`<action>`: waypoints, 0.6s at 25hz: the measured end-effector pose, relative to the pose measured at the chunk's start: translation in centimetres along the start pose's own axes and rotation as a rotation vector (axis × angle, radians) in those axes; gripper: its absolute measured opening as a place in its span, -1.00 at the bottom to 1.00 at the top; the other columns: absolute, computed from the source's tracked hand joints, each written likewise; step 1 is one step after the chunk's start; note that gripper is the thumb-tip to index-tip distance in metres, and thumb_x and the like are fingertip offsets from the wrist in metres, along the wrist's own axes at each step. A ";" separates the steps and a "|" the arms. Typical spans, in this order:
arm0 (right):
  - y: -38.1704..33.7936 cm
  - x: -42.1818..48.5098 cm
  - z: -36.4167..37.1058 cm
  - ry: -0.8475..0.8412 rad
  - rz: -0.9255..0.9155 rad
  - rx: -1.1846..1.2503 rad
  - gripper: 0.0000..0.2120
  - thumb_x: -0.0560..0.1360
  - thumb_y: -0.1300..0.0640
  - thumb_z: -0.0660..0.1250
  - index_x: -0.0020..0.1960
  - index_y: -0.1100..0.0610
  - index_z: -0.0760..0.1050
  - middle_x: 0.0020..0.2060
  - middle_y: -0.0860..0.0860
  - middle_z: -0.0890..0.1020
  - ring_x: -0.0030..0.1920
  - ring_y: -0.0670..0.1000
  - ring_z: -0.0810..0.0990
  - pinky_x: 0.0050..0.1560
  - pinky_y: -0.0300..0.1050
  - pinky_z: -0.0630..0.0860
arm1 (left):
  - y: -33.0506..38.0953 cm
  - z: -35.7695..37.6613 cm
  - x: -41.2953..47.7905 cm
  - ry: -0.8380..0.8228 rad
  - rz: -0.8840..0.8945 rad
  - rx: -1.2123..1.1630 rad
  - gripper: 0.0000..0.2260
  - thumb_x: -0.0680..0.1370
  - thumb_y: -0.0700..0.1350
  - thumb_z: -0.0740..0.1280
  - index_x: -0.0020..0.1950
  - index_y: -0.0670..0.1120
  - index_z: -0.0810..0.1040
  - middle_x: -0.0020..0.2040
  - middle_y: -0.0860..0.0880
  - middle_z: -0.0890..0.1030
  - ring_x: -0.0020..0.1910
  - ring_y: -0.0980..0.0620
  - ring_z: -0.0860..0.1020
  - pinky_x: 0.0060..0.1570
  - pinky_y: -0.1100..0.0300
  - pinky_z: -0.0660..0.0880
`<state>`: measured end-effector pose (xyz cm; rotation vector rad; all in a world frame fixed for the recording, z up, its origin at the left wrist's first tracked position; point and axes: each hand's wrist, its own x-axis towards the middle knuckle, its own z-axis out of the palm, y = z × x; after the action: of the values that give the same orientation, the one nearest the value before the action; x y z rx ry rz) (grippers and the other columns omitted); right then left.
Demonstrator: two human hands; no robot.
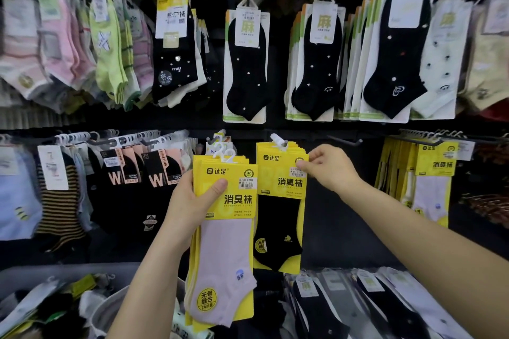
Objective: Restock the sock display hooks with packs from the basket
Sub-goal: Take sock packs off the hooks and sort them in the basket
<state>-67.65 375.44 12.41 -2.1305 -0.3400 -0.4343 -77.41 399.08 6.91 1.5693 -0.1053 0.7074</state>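
The stack of yellow packs (220,228) waiting to be hung sits just below the middle of the view, toward 6 o'clock. Each pack is a bright yellow card with a white plastic hanger on top, and the front one shows a pale lilac ankle sock with a round yellow sticker near the toe. The left hand (192,198) grasps the stack, thumb across the front card and fingers behind.

At 3 o'clock of the stack, touching its edge, a bunch of black-sock packs (281,201) in the same yellow card hangs from a peg. The right hand (327,168) pinches the upper right corner of this bunch between thumb and fingertips.

Further toward 3 o'clock, a dark peg (347,142) looks bare, and beyond it hang more pale-sock packs (432,181).

The job looks partway through: the black socks are up, the held stack is not yet hung, and the basket (41,275) at 8 o'clock has more socks in it.
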 end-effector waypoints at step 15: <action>1.0 -2.7 1.2 0.148 0.128 0.058 -0.67 0.47 -0.04 0.37 0.11 0.12 0.39 -0.08 0.00 0.53 -0.06 0.01 0.52 -0.13 -0.12 0.43 | 0.7 0.8 -0.9 -0.063 0.005 -0.005 -0.64 0.29 0.10 0.42 0.03 0.06 0.48 -0.08 0.06 0.67 -0.14 0.14 0.66 -0.29 0.32 0.55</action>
<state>-69.51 375.66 9.93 -2.0365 -0.1291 -0.4981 -78.17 397.88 7.07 1.5876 -0.1576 0.6616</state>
